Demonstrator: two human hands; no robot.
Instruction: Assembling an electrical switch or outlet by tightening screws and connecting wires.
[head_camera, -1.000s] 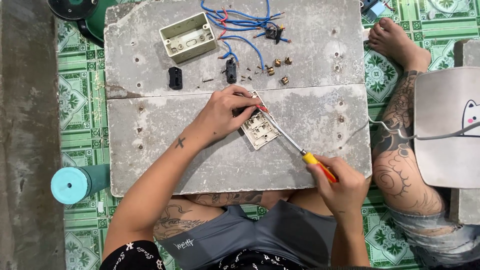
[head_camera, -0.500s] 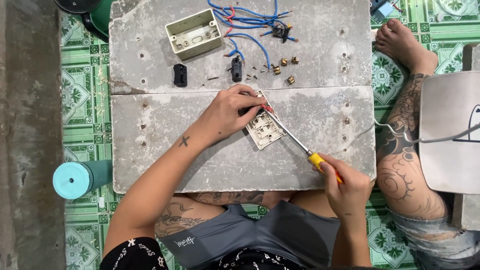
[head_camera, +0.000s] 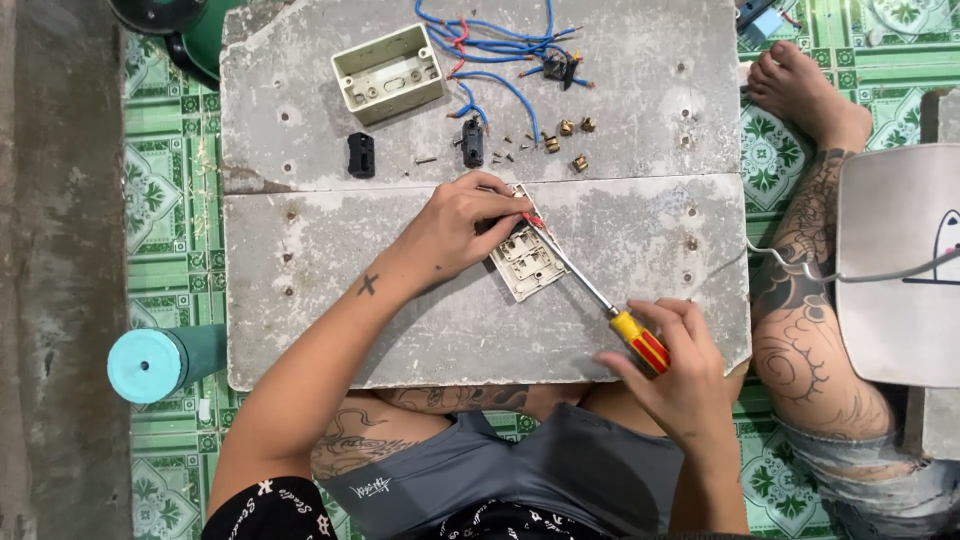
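My left hand (head_camera: 455, 232) pins a cream switch plate (head_camera: 530, 262) flat on the grey concrete slab (head_camera: 640, 220), with a short red wire under its fingertips. My right hand (head_camera: 672, 375) grips a screwdriver (head_camera: 600, 300) by its yellow and red handle. The metal shaft slants up to the left and its tip meets the top edge of the switch plate beside my left fingers.
At the back of the slab lie a cream wall box (head_camera: 388, 72), blue wires (head_camera: 500, 50), two black switch modules (head_camera: 360, 155), brass terminals (head_camera: 570, 140) and small screws. A teal cylinder (head_camera: 150, 362) lies on the tiled floor at left. Another person's tattooed leg (head_camera: 810, 330) is at right.
The view has shifted slightly. My right hand has turned a little on the screwdriver handle; the left hand stays on the switch plate.
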